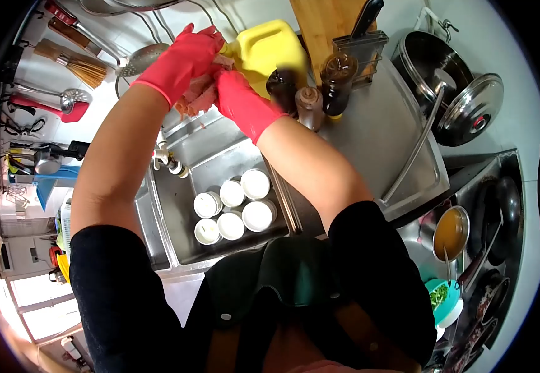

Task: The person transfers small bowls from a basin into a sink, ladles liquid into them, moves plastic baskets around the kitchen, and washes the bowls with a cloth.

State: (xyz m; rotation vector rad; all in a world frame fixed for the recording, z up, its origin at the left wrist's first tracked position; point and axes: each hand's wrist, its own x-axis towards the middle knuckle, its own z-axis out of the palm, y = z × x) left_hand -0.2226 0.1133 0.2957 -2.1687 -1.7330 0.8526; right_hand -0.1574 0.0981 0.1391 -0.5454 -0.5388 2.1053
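A wet-looking, bunched pinkish cloth [196, 96] is squeezed between my hands, above the far edge of the sink [176, 233]. My left hand [185, 62], in a red rubber glove, is closed around its upper part. Lower and to the right, my right hand [243, 104], gloved the same way, grips the other side. Small bits or drips hang below the cloth. A yellow plastic jug [267, 53] stands just behind my right hand. Below the hands, a tap [169, 158] reaches over the basin, where several white cups [243, 197] stand in stacks.
Dark sauce bottles [338, 84] and a knife holder [362, 53] stand right of the jug. A large pot [435, 62] and its lid [474, 112] sit at the far right. Pans and a pot of orange-brown liquid [450, 233] are lower right. Utensils, including a brush [74, 62], hang left.
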